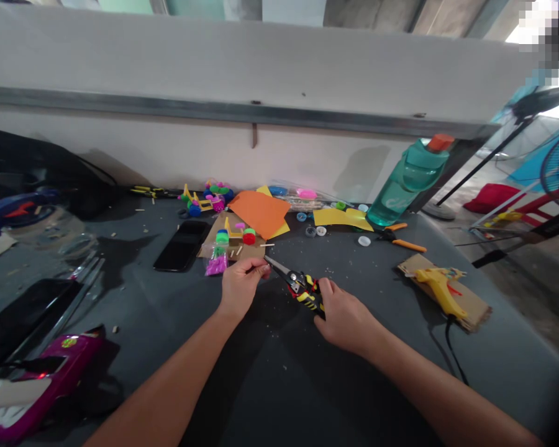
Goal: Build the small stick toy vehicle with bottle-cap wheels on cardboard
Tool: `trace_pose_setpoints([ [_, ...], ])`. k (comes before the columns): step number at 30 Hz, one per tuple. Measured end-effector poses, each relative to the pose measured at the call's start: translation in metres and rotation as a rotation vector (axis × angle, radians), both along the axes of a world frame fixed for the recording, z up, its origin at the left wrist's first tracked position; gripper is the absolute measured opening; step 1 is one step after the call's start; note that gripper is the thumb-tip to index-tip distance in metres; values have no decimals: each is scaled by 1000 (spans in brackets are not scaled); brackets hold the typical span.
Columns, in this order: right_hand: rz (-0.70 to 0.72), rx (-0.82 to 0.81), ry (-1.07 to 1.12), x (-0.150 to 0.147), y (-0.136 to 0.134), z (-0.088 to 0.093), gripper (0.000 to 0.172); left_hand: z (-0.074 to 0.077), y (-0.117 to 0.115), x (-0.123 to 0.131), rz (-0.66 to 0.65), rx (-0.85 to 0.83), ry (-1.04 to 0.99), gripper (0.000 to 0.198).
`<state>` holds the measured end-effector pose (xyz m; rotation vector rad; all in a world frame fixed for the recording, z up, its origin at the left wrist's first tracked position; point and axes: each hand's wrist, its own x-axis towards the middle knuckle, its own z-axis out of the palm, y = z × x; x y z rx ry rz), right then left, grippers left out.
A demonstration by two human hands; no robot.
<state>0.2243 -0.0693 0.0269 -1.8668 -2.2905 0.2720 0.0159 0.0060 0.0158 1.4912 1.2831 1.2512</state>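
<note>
My right hand (347,313) is wrapped round the yellow, black and red handles of a pair of snips (302,288), whose long blades point up and left. The blade tips reach the fingertips of my left hand (243,282), which is closed in a pinch; whatever it holds is too small to make out. Just beyond lies a piece of cardboard (254,251) with short pale sticks on it. A small yellow piece with green and red bottle caps (248,236) stands there too, beside a small plastic bag (217,264) with pink bits.
A black phone (182,246) lies left of the cardboard, orange paper (259,212) behind it. To the right are a teal bottle (398,186), orange-handled pliers (407,244) and a yellow glue gun (440,288) with a trailing cord. A magenta power strip (68,366) sits front left.
</note>
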Motion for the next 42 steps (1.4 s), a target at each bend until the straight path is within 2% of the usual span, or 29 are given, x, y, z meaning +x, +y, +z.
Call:
trace_pose_setpoints([
  [7,36,74,-12,2,2,-2,41,-4,3,-1,-24,-20,-16,12],
  [17,42,62,-5,-1,2,-2,47,-6,6,-3,-37,-11,-34,9],
  [32,20,-50,-144,0,5,0,34,0,3,-2,-42,-6,-26,8],
  [36,6,-66,-58,4,8,0,29,-3,5,1,-58,-57,-89,12],
  [42,-137,-46,103,8,10,-6,36,-8,4,5,-130,-134,-322,19],
])
